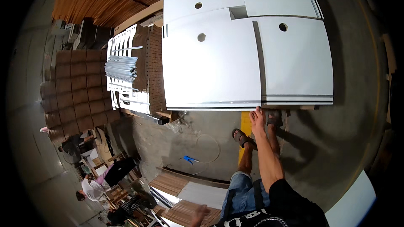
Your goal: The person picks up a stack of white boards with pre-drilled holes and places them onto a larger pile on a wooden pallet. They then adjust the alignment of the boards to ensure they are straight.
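Note:
Large white panels lie in stacks in front of me, several with a round hole through them. My right hand [257,120] is at the near right corner of the front left white panel [210,71], its fingers closed at the edge by the gap. Across that gap lies the front right white panel [299,63]. Dark and silvery strips run along the near edges of both. My left hand [200,215] is low in the picture, away from the panels. It is somewhat blurred, with loosely stretched fingers and nothing visible in it.
Left of the panels stands a stack of perforated boards [153,67] with thin metal strips [122,68] on it. Brown bundles [80,88] are farther left. A blue air gun [190,159] and its hose lie on the floor. Low left, people work beside a board stack [202,194].

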`<state>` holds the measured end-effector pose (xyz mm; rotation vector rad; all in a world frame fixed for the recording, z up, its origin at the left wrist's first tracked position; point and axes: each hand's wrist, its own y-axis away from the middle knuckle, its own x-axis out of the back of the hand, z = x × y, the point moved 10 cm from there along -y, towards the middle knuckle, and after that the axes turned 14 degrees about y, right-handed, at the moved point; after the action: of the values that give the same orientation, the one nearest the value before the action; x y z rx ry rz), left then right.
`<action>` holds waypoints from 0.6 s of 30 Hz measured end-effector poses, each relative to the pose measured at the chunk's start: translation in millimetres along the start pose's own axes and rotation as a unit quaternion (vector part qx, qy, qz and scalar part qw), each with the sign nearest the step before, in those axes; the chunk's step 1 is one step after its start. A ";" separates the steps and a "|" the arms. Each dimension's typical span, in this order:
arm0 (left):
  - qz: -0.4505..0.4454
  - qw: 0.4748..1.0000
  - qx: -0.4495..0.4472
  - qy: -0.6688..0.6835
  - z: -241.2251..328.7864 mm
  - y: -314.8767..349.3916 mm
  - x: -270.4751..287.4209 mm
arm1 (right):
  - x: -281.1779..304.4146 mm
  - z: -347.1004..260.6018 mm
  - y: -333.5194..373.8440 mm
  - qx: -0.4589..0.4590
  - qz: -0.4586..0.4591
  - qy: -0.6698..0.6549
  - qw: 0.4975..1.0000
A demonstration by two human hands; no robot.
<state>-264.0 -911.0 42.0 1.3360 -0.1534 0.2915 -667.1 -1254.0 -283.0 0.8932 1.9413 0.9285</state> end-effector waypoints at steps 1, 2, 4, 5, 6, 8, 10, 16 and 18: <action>0.005 0.999 -0.023 -0.021 16.9 -6.3 -7.6 | 10.5 -3.7 -0.9 0.002 0.006 -0.004 1.000; -0.027 0.997 -0.061 -0.040 40.1 -10.7 -18.5 | 23.5 -7.7 -1.3 0.005 0.021 -0.024 0.999; -0.006 0.999 -0.005 0.038 47.1 -44.3 -30.9 | 46.6 -21.0 6.8 0.007 0.016 -0.031 0.999; -0.043 0.995 -0.054 0.076 60.6 -66.0 -38.6 | 50.2 -28.3 15.6 0.005 0.012 -0.027 1.000; -0.028 0.991 -0.035 0.128 72.2 -98.6 -50.4 | 67.2 -34.9 15.7 0.014 0.015 -0.019 1.000; -0.122 0.958 -0.086 0.245 98.5 -179.7 -76.0 | 94.9 -49.9 20.1 0.038 0.008 -0.003 0.999; -0.145 0.954 -0.109 0.237 133.8 -259.3 -86.7 | 104.4 -53.3 25.6 0.030 -0.003 0.006 1.000; -0.049 0.873 -0.031 0.485 224.6 -306.1 -213.5 | 209.1 -103.0 50.4 0.042 0.058 0.020 0.997; -0.026 0.882 -0.027 0.469 197.2 -317.5 -230.6 | 251.2 -115.0 54.1 0.046 0.070 0.014 0.996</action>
<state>-379.1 -1195.0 -272.5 1.0161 0.6858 0.8488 -863.4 -1052.3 -276.4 1.0867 1.9785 0.9424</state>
